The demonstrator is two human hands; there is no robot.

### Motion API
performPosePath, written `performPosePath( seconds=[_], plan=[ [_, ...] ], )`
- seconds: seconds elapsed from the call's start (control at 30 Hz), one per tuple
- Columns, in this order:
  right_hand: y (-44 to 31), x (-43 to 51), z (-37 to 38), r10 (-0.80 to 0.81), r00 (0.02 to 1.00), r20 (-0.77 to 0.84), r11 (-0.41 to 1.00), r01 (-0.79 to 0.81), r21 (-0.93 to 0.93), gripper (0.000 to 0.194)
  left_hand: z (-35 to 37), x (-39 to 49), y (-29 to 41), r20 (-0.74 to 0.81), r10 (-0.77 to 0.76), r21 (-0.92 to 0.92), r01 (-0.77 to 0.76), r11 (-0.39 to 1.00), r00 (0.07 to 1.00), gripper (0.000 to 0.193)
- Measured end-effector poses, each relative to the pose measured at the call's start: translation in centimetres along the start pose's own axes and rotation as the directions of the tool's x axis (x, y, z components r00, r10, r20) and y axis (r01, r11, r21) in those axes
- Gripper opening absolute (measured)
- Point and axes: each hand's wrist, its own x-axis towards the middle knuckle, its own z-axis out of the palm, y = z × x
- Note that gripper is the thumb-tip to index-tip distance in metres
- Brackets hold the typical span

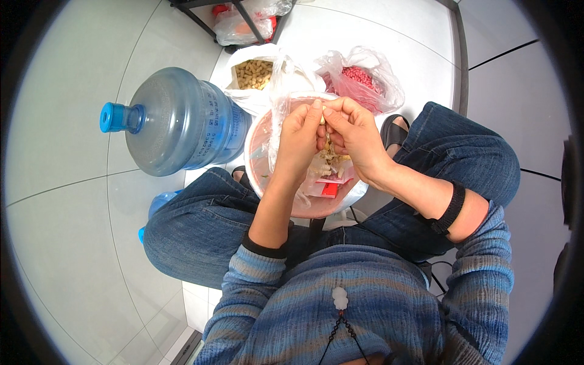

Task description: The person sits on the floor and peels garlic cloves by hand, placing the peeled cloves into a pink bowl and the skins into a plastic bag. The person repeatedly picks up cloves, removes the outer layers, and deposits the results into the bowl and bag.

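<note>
Both hands meet above a pink bin (255, 182) between the knees. My left hand (296, 134) and my right hand (358, 134) pinch a pale peanut (323, 116) between thumbs and fingertips; the fingers hide most of it. Beneath them, broken peanut shells (332, 157) lie in the bin along with a red-and-white wrapper (329, 189). Beyond the bin, a white bag (237, 93) holds unshelled peanuts (253, 74). To its right sits a clear plastic bag (392, 86) of red-skinned peanut kernels (358, 76).
A large blue water jug (178, 121) lies on its side at the left, bearing writing. A dark metal rack (248, 20) with plastic bags stands at the far edge. Another blue bottle (159, 203) shows beside the left knee. Pale panels (506, 105) rise along the right.
</note>
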Motion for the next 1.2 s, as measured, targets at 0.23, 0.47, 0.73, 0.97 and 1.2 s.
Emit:
performPosePath(
  seconds=[0.23,0.47,0.73,0.97,1.2],
  plan=[
    [-0.06,-0.08,0.03,0.008,1.0,-0.018,1.0,-0.008,0.011,0.014,0.1,0.0,0.14,-0.013,-0.008,0.02,0.008,1.0,1.0,0.028],
    [-0.05,-0.04,-0.09,-0.006,1.0,0.006,1.0,0.006,-0.012,0.014,0.17,-0.08,0.16,-0.017,-0.008,0.012,0.009,1.0,1.0,0.028],
    [0.03,-0.06,0.0,0.005,1.0,-0.013,1.0,-0.004,0.03,0.014,0.18,-0.12,-0.01,-0.019,-0.009,0.013,0.01,1.0,1.0,0.026],
    [0.09,-0.08,-0.08,0.011,1.0,-0.022,1.0,-0.011,0.01,0.014,0.14,-0.06,-0.14,-0.011,-0.013,0.008,0.013,1.0,1.0,0.026],
    [0.17,-0.05,-0.18,0.011,1.0,-0.017,1.0,-0.01,0.009,0.014,-0.04,0.17,-0.54,-0.002,-0.012,0.006,0.012,1.0,1.0,0.026]
  ],
)
